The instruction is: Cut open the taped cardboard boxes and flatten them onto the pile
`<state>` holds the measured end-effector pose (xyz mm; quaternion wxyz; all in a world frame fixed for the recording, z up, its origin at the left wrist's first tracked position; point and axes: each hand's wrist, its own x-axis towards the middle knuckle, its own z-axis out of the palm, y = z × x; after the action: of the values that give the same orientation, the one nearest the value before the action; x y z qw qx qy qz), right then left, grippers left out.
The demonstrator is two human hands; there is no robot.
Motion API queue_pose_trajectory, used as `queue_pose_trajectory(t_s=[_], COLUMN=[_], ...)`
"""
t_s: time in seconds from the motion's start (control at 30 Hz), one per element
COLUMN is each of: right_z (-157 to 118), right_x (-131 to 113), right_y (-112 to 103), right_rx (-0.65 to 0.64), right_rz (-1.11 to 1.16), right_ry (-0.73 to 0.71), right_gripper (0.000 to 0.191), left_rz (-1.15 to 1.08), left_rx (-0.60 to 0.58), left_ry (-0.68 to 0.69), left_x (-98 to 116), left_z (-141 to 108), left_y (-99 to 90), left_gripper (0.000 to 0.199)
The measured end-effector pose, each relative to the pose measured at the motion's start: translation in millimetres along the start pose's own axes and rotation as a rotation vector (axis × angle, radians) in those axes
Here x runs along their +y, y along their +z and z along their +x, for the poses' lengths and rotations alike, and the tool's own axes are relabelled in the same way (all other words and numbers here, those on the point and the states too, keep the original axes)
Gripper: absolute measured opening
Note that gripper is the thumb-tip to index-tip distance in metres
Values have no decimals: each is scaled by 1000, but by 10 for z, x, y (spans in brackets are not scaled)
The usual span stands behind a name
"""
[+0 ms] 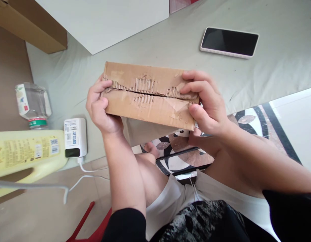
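Note:
A brown cardboard box [150, 112] is held up above the near edge of the table, tilted a little down to the right. Its two flaps meet along a narrow dark seam, and the surface around that seam is torn down to the corrugation. My left hand [102, 107] grips the box's left end, fingers on the upper flap and near the seam. At the right end, my right hand [207, 101] clasps it with fingertips on the upper flap and the thumb on the lower one. What lies inside the box is hidden.
On the pale tablecloth [170, 43] a phone [229, 42] lies at back right. Left stand a clear bottle [35, 102], a white power bank [75, 136] with a cable, and a yellow jug [26, 151]. A large white panel [115, 20] and cardboard [44, 30] are behind.

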<state>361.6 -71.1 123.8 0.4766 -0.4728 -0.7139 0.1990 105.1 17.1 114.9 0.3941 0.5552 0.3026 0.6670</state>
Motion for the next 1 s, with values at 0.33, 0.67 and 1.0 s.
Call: queue_pose_trajectory(t_s=[0.33,0.67,1.0], right_z=[1,9,20], right_x=[13,5,270], right_y=[46,35,117], right_rx=[95,103,115], right_rz=[121,117,161], right_ry=[-23,62,490], right_gripper=[25,38,35], left_rz=[18,19,-136], left_rx=[20,49,280], left_ry=[-28,-42,-212], left_x=[4,18,155], left_z=[18,-10,6], left_y=[-34,3,-171], left_gripper=[37,35,29])
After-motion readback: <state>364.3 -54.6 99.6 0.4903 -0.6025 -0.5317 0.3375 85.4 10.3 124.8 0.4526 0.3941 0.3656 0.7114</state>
